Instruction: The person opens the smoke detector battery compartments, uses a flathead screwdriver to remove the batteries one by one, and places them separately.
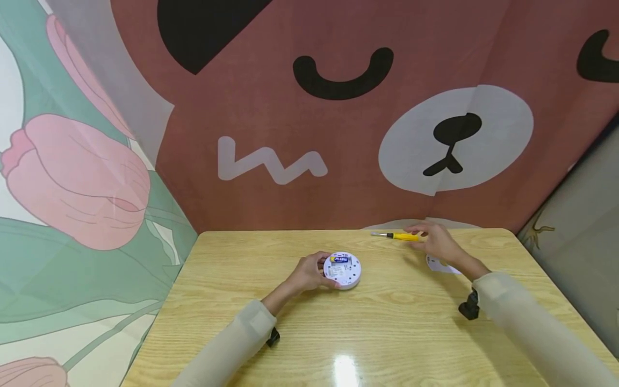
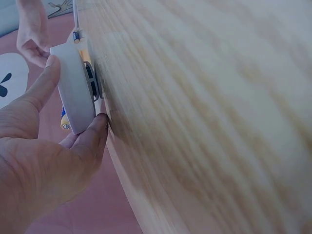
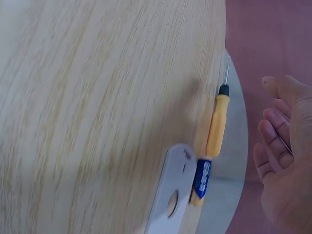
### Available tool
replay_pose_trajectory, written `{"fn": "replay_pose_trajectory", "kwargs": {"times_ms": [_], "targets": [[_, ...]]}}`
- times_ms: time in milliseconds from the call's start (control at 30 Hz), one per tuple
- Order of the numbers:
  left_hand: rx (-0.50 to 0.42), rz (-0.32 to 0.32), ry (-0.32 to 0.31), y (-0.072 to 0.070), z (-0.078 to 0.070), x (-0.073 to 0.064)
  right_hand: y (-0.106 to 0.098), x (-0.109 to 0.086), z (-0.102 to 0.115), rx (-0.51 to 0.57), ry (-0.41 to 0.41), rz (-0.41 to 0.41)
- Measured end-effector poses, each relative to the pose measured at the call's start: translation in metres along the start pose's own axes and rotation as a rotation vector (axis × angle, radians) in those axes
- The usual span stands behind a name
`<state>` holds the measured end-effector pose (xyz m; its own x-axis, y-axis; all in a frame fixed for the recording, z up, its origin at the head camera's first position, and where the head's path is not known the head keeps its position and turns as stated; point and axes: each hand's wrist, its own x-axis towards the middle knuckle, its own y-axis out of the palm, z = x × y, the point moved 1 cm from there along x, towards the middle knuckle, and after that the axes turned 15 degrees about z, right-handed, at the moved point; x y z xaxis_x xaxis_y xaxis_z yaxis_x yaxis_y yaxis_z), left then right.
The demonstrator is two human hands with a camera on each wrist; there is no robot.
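My left hand (image 1: 309, 272) grips the rim of a round white battery-powered device (image 1: 349, 277), thumb on one side and fingers on the other. Its upward face has a battery bay, where a blue and yellow battery (image 1: 340, 259) lies. In the left wrist view the device (image 2: 73, 87) is seen edge-on, close to the tabletop. Over the table's far right, my right hand (image 1: 437, 243) hovers by a yellow-handled screwdriver (image 1: 405, 236). The right wrist view shows that hand (image 3: 287, 131) apart from the screwdriver (image 3: 218, 124), fingers loosely bent and holding nothing.
Beside the screwdriver's handle end lies another blue and yellow battery (image 3: 202, 179). A flat white piece with a hole (image 3: 169, 200) rests next to it. The wooden table (image 1: 387, 333) ends at a bear-print backdrop (image 1: 271, 209).
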<state>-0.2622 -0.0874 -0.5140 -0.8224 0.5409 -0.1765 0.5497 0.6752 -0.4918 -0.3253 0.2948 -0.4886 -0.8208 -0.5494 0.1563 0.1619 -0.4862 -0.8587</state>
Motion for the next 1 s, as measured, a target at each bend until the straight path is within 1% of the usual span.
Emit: {"fn": "replay_pose_trajectory", "kwargs": {"times_ms": [233, 433, 533, 767, 1000], "targets": [[0.000, -0.003, 0.011, 0.000, -0.002, -0.001, 0.004, 0.009, 0.014, 0.033, -0.051, 0.018], [-0.003, 0.001, 0.009, 0.000, -0.002, -0.001, 0.009, 0.015, 0.027, 0.026, -0.123, -0.003], [-0.007, -0.001, 0.006, 0.000, -0.002, 0.000, 0.012, 0.018, 0.033, 0.018, -0.138, -0.009], [-0.031, -0.005, 0.001, 0.000, -0.001, 0.000, 0.019, 0.022, 0.045, 0.029, -0.154, 0.009], [-0.035, -0.005, 0.005, 0.000, -0.001, -0.001, 0.025, 0.025, 0.058, 0.046, -0.203, 0.024]]}}
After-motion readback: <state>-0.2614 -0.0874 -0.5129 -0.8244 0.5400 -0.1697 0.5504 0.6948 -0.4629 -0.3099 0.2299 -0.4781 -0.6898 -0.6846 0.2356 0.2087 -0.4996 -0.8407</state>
